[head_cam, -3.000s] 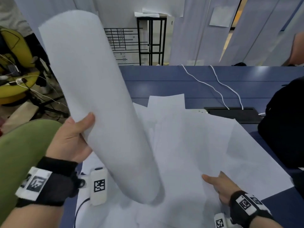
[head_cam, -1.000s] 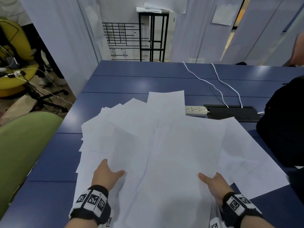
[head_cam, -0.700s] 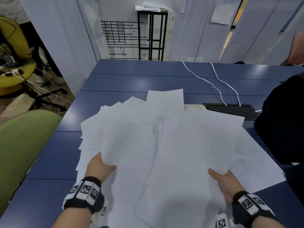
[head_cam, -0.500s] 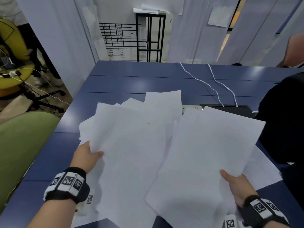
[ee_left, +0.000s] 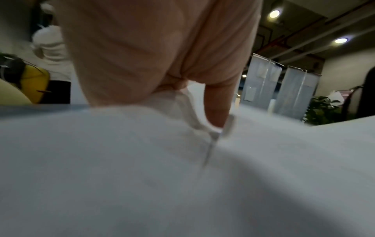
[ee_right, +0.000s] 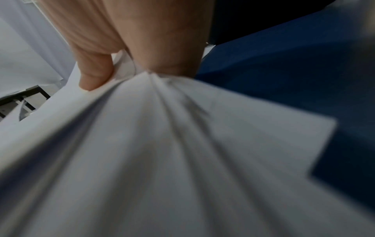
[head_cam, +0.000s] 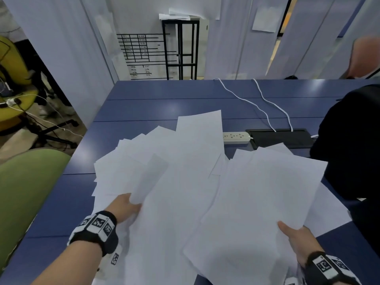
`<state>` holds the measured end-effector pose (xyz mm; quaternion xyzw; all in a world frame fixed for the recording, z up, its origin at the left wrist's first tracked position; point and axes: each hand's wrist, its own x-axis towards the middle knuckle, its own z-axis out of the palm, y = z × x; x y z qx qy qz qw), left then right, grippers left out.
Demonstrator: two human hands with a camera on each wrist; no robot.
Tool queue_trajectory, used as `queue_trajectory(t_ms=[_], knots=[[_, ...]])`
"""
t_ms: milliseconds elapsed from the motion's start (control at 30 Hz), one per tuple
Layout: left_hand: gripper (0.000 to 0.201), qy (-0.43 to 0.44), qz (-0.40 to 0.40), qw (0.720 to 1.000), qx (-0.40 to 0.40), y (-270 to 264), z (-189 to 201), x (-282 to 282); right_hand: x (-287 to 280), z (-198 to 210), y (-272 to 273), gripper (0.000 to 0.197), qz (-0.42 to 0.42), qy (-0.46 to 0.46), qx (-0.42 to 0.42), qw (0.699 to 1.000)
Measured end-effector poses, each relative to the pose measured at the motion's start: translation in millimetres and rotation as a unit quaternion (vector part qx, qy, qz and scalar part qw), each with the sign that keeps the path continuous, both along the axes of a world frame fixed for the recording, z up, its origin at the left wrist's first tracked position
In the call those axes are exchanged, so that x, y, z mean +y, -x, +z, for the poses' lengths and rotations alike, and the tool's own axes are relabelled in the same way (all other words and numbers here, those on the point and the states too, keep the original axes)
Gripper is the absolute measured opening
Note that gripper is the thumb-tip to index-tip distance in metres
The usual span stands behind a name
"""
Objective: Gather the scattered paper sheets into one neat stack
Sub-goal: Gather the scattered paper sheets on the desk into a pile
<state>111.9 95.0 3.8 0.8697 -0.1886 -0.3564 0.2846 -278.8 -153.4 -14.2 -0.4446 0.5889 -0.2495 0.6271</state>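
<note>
While the head view shows white paper sheets (head_cam: 181,161) fanned across the blue table (head_cam: 144,103), only the right wrist view shows the right hand (ee_right: 129,43) pinching a creased bundle (ee_right: 162,144). Left hand (ee_left: 154,48) pinches a sheet edge.

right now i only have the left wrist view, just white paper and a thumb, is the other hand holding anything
Observer: Yes. The right hand grips a bunch of sheets by the near right corner, thumb on top.
Operator: are those sheets squared up
Observer: No. The right wrist view shows their edges fanned out below the right hand's thumb.
Operator: anything on the table past the paper
Observer: A white power strip lies just beyond the loose sheets, next to a black panel in the blue table.
Operator: and my left hand, where is it in the pile
Observer: The left hand is at the pile's near left side, holding a sheet's corner.
</note>
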Motion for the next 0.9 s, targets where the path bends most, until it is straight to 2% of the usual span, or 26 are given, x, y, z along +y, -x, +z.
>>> queue_trajectory(t_ms=[67, 133, 233, 267, 333, 400, 433, 500, 567, 667, 700, 767, 800, 833, 900], knots=[[0.057, 0.046, 0.042, 0.997, 0.053, 13, 0, -8, -2, -2, 0, 0.017, 0.006, 0.007, 0.01, 1.0], [0.089, 0.091, 0.104, 0.984, 0.11, 20, 0, -16, -7, -6, 1, 0.018, 0.009, 0.007, 0.022, 1.0], [0.11, 0.111, 0.107, 0.977, 0.144, 28, 2, -25, -12, -16, 3, 0.023, 0.008, -0.012, 0.024, 1.0], [0.108, 0.123, 0.109, 0.974, 0.158, 28, 2, -26, -13, -18, 3, 0.024, 0.008, -0.013, 0.027, 1.0], [0.084, 0.156, 0.116, 0.96, 0.203, 29, 8, -26, -13, -21, 4, 0.025, 0.01, -0.007, 0.033, 0.999], [0.077, 0.135, 0.123, 0.951, 0.249, 24, 8, -25, -13, -21, 5, 0.023, 0.013, 0.001, 0.039, 0.999], [0.076, 0.108, 0.105, 0.957, 0.248, 22, 9, -23, -13, -22, 5, 0.023, 0.017, 0.007, 0.041, 0.999], [0.063, 0.083, 0.054, 0.974, 0.206, 18, 13, -18, -13, -23, 4, 0.025, 0.018, 0.017, 0.047, 0.999], [0.054, 0.032, -0.031, 0.992, 0.118, 17, 14, -15, -13, -21, 3, 0.027, 0.019, 0.022, 0.051, 0.998], [0.016, -0.004, -0.139, 0.99, -0.022, 21, 12, -12, -12, -8, -2, 0.019, 0.028, 0.011, 0.023, 0.999], [0.012, -0.007, -0.154, 0.987, -0.042, 20, 10, -10, -11, -3, -4, 0.019, 0.028, 0.003, 0.003, 1.0], [0.01, -0.007, -0.154, 0.986, -0.064, 17, 9, -9, -11, 2, -8, 0.022, 0.038, -0.009, -0.025, 0.999], [0.018, -0.006, -0.138, 0.987, -0.086, 13, 9, -8, -12, 1, -12, 0.025, 0.045, -0.01, -0.033, 0.998], [0.029, -0.01, -0.105, 0.989, -0.106, 7, 10, -5, -13, 0, -15, 0.034, 0.053, -0.013, -0.046, 0.997], [0.043, 0.015, -0.016, 0.989, -0.149, -6, 19, 0, -14, 1, -22, 0.067, 0.068, -0.018, -0.063, 0.996]])
